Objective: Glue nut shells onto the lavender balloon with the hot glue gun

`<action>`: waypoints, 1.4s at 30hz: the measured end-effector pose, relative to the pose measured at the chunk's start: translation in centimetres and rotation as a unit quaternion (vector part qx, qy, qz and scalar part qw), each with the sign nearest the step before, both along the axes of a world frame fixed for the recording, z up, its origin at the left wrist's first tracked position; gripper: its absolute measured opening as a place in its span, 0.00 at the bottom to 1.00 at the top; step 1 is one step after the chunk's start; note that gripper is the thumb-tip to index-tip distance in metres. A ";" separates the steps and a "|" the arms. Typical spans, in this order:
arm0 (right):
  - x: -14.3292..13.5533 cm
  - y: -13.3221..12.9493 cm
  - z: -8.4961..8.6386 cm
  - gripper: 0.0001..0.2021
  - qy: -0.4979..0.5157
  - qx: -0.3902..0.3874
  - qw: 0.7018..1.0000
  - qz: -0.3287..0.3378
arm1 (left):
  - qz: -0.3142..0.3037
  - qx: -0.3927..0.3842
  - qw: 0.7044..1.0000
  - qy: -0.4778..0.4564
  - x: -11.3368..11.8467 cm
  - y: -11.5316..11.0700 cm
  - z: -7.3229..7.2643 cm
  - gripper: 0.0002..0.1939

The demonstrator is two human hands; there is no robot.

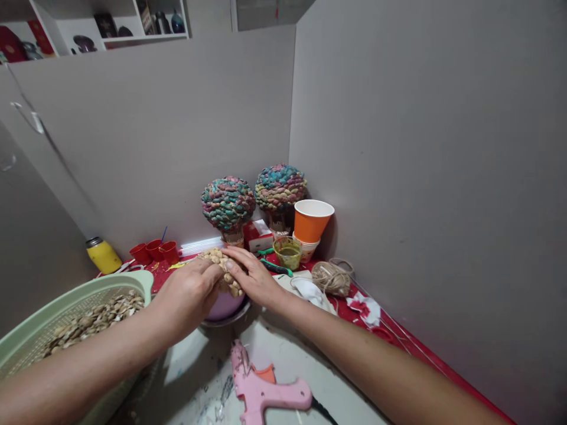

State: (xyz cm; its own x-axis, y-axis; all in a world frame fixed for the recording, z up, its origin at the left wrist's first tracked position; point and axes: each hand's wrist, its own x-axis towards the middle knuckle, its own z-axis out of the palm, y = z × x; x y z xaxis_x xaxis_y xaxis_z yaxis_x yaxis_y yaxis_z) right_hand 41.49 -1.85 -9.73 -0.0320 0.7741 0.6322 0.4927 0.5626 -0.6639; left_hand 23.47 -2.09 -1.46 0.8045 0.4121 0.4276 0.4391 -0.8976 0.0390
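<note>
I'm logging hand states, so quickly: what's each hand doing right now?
Left hand: curled against the shell-studded purple ball; whether it pinches anything cannot be told.
Right hand: open, laid against the ball's right side.

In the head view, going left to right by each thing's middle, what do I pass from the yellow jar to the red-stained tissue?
Yellow jar, red cups, left hand, shell-covered ball, right hand, orange cup, twine, red-stained tissue.

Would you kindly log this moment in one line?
left hand: touching tan shells on purple rounded form; right hand: touching shells; pink plastic glue gun: lying untouched
</note>
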 end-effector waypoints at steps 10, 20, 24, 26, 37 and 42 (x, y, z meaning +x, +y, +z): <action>0.0 -0.2 0.1 0.18 0.003 0.006 1.000 -0.002 | -0.014 -0.006 1.000 0.020 0.4 -0.2 -0.3 0.10; 0.1 -0.3 -0.1 0.17 -0.001 0.007 1.000 -0.003 | -0.002 -0.006 1.000 0.014 0.9 -0.5 -0.1 0.10; 0.0 -0.2 -0.2 0.17 0.000 0.009 1.000 -0.004 | 0.017 -0.004 1.000 0.006 1.1 -0.6 -0.4 0.10; 0.1 -0.2 -0.2 0.17 -0.001 0.009 1.000 -0.003 | 0.026 -0.003 1.000 0.004 1.1 -0.5 -0.6 0.09; -0.1 -0.7 0.0 0.19 0.001 0.005 1.000 0.002 | -0.007 -0.040 0.999 -0.027 0.3 -0.8 -0.9 0.09; -0.1 -0.7 0.1 0.18 0.005 0.005 1.000 0.004 | -0.001 -0.084 0.992 -0.097 -0.3 -0.8 -0.3 0.10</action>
